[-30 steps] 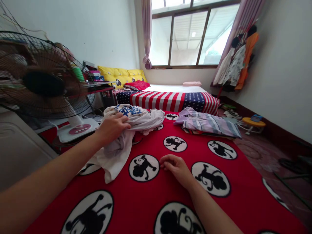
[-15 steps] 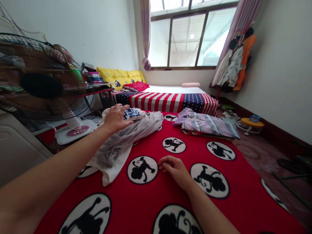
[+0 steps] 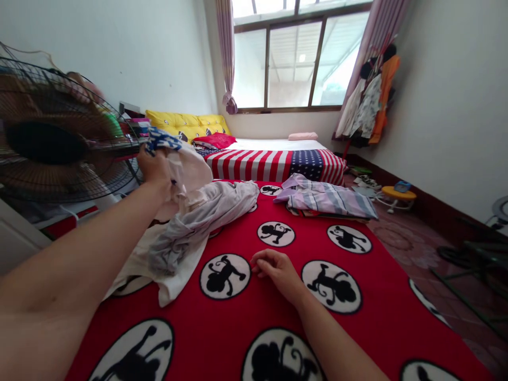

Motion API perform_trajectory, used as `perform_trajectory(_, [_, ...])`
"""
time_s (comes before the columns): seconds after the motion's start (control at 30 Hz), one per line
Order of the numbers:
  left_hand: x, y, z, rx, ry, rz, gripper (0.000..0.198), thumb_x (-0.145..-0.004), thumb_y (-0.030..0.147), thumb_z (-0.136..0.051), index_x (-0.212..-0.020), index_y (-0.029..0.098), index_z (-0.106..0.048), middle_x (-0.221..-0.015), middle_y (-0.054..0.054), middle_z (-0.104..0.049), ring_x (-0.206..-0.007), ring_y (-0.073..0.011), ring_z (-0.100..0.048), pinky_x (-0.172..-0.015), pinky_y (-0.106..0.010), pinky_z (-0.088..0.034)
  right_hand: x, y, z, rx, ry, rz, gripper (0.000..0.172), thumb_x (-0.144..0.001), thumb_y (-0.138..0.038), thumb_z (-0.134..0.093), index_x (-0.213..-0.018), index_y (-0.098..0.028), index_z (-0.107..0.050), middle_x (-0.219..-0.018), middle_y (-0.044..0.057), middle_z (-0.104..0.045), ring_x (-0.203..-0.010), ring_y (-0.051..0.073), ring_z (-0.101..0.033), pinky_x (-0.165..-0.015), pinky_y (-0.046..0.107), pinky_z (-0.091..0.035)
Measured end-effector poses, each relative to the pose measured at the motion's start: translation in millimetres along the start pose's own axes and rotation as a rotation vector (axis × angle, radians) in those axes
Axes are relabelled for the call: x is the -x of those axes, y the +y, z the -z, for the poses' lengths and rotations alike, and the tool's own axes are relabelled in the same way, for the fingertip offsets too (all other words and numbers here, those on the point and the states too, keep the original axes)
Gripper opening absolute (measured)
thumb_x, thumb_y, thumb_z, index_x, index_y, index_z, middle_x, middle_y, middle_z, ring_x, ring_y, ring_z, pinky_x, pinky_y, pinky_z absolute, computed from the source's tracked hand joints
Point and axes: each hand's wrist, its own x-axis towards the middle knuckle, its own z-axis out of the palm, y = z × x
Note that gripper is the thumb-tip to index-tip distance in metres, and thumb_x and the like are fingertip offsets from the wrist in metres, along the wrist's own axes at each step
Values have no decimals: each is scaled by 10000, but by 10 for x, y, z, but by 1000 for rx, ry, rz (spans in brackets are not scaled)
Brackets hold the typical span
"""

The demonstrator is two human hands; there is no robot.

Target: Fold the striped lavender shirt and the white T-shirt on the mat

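My left hand (image 3: 154, 168) grips a white garment with a blue pattern (image 3: 189, 165), lifting part of it above the pile; its lower part hangs down and I cannot tell where it ends. Below lie a crumpled grey garment (image 3: 210, 211) and an off-white cloth (image 3: 174, 286), spread on the red blanket (image 3: 246, 312) with black monkey figures in white circles. My right hand (image 3: 273, 269) hovers over or rests on the blanket beside one circle, fingers loosely bent, holding nothing. Farther right lies a stack of folded clothes, a striped purple-grey shirt (image 3: 325, 197) on top.
A floor fan (image 3: 47, 143) stands close to my left arm. Beyond the blanket is a bed with a flag-patterned cover (image 3: 254, 165) and yellow cushions (image 3: 170, 123). On the right are a yellow stool (image 3: 399, 193) and hanging clothes (image 3: 369, 108).
My left hand has closed on the blue-patterned white garment and raised it up and to the left off the pile. My right hand has stayed nearly in place. The view has shifted slightly.
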Motion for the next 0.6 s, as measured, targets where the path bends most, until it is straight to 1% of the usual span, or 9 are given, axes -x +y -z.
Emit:
perform_trajectory(0.1, [155, 592, 15, 124, -30, -224, 290, -832, 164, -529, -1110, 131, -603, -1088, 26, -658, -943, -94, -561, -891, -223, -448, -24, -54, 69, -114, 214, 91, 349, -776, -455, -652, -999, -187, -655, -1029, 68, -680, -724, 162, -661, -565, 255, -518])
perform_trajectory(0.13, [307, 773, 49, 247, -107, -400, 308, -787, 160, -593, -1094, 158, -627, -1083, 25, -668, -964, -119, -578, -908, -247, -450, -34, -91, 139, -158, 324, 144, 384, -779, -483, -646, -1036, -198, -639, -1089, 75, -666, -724, 161, -665, -558, 255, -515])
perform_trajectory(0.2, [727, 1055, 167, 409, -394, -684, 402, -706, 255, -722, -1100, 201, -661, -1132, 14, -671, -1060, -182, -583, -973, -303, -434, -50, -196, 371, -249, 553, 259, 425, -784, -534, -618, -1059, -211, -621, -1135, 75, -650, -742, 157, -669, -557, 248, -504])
perform_trajectory(0.27, [1206, 1190, 327, 387, -999, -817, 455, -702, 356, -747, -1125, 203, -676, -1159, -30, -674, -1088, -221, -595, -975, -341, -440, -45, -338, 703, -345, 737, 347, 444, -796, -587, -556, -1033, -217, -621, -1118, 63, -653, -801, 157, -668, -577, 243, -495])
perform_trajectory(0.33, [1626, 1175, 478, 311, -1514, -825, 424, -692, 370, -770, -1086, 225, -711, -1135, -47, -690, -1061, -223, -618, -949, -303, -451, -8, -506, 1062, -431, 855, 388, 451, -825, -611, -470, -971, -214, -627, -1080, 52, -665, -861, 158, -661, -618, 254, -496])
perform_trajectory(0.4, [1915, 1055, 568, 233, -1787, -675, 378, -734, 371, -741, -1079, 220, -720, -1008, -49, -728, -896, -193, -672, -806, -251, -497, 56, -678, 1353, -481, 927, 395, 404, -857, -555, -433, -919, -210, -634, -1039, 46, -677, -892, 154, -655, -658, 266, -499])
perform_trajectory(0.47, [2077, 881, 564, 160, -1786, -527, 335, -763, 364, -712, -1055, 202, -727, -903, -44, -740, -772, -171, -676, -694, -227, -496, 121, -822, 1505, -495, 946, 377, 309, -857, -452, -459, -889, -208, -645, -993, 37, -688, -887, 146, -656, -683, 268, -502])
perform_trajectory(0.53, [2164, 692, 467, 113, -1577, -427, 266, -796, 340, -665, -998, 183, -738, -870, -47, -736, -758, -170, -669, -684, -232, -490, 157, -907, 1511, -458, 908, 342, 229, -802, -376, -527, -875, -203, -657, -930, 26, -696, -841, 140, -660, -677, 259, -502])
perform_trajectory(0.6, [2235, 507, 311, 78, -1315, -351, 231, -811, 291, -626, -974, 170, -737, -938, -69, -728, -848, -192, -665, -773, -267, -494, 145, -915, 1427, -328, 844, 289, 230, -725, -364, -611, -870, -193, -665, -872, 23, -701, -782, 143, -661, -645, 245, -496])
